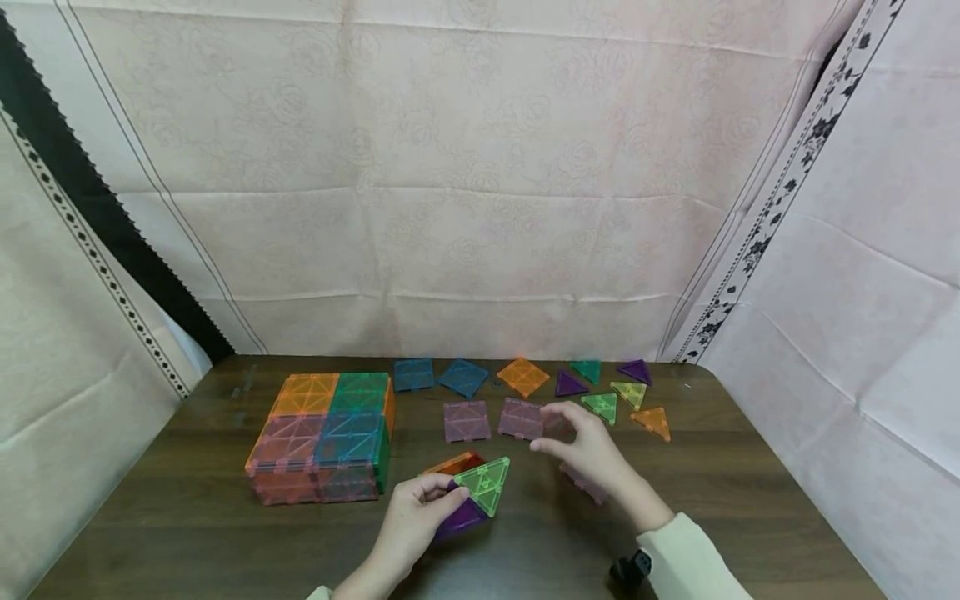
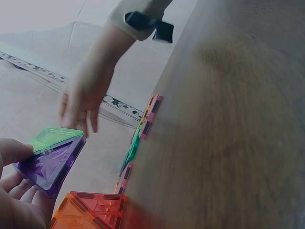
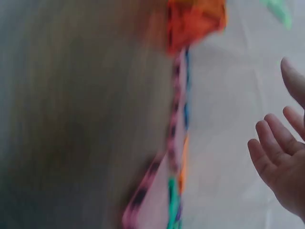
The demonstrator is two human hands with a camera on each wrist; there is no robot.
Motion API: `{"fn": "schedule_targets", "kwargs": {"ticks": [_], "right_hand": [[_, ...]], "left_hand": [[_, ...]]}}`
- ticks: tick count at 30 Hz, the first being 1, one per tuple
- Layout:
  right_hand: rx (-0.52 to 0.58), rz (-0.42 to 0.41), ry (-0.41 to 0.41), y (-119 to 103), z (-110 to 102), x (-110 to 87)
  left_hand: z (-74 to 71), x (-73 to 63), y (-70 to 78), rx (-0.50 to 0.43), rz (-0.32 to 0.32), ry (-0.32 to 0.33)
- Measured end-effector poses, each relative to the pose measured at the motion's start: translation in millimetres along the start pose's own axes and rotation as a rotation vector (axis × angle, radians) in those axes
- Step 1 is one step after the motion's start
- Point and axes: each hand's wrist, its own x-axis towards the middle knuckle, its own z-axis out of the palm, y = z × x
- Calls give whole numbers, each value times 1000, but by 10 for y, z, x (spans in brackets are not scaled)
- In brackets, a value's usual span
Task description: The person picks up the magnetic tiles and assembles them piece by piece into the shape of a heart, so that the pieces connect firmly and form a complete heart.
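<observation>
My left hand [image 1: 412, 517] pinches a green triangular magnetic tile [image 1: 486, 485] joined to a purple triangular tile [image 2: 52, 164], with the thumb on top. Both are raised off the table. Behind them, an orange-red piece made of tiles [image 2: 90, 210] stands on the table, partly hidden in the head view. My right hand [image 1: 588, 450] hovers with fingers spread and holds nothing, as the right wrist view [image 3: 281, 152] also shows. Just past its fingertips lies a pink square tile [image 1: 519, 418]; under the palm is another pink tile [image 1: 581, 483], partly covered.
A box of coloured tiles [image 1: 300, 442] stands left on the brown table [image 1: 187, 508]. Blue square tiles [image 1: 414, 375], an orange square tile [image 1: 522, 377] and several small triangles [image 1: 651, 422] lie along the back. A cloth wall [image 1: 450, 208] rises behind.
</observation>
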Motion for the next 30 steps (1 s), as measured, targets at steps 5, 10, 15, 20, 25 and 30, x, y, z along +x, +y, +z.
{"fn": "schedule_targets", "kwargs": {"ticks": [5,10,15,20,25,30], "right_hand": [[-23,192,5,315,-121,194],[-54,279,-16,547,-179,353],[-73,325,-48,693,-192,441],[-95,351,-70,779,-176,472],[-153,363,-82,802,-152,482],[-200,363,-94,809,-125,475]], "left_hand": [[-3,2,-11,15,-8,6],[-5,6,-15,-1,-4,0],[-6,15,-18,-12,-1,-5],[-6,18,-21,-3,-4,-7],[-7,18,-20,-8,-12,-13],[-8,17,-27,-7,-16,-12]]}}
